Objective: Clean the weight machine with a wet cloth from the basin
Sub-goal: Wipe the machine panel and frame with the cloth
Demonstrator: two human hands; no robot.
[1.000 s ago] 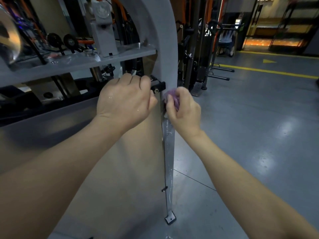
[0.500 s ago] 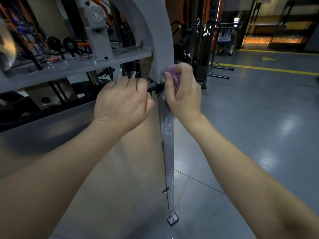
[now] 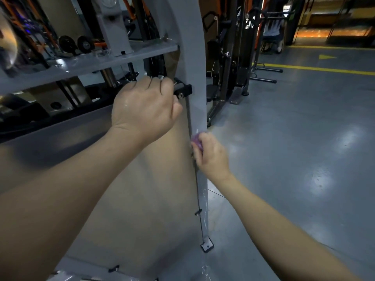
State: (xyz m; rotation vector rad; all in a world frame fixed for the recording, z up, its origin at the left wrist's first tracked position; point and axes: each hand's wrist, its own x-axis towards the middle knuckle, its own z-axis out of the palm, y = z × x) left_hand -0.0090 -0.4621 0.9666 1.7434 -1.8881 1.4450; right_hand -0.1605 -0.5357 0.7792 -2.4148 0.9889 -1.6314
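right hand clutching cloth on post, left hand gripping panel

**Purple cloth pressed to the machine's grey post**

The right hand grips a bunched purple cloth and holds it against the front edge of the weight machine's grey upright post, about midway down. Below the cloth, wet streaks shine on the post down to its bolted foot plate. The left hand is higher up, its fingers curled over the top edge of the tan side panel, just beside a black bracket. A grey crossbar runs left from the post. The glossy grey floor carries a yellow line.
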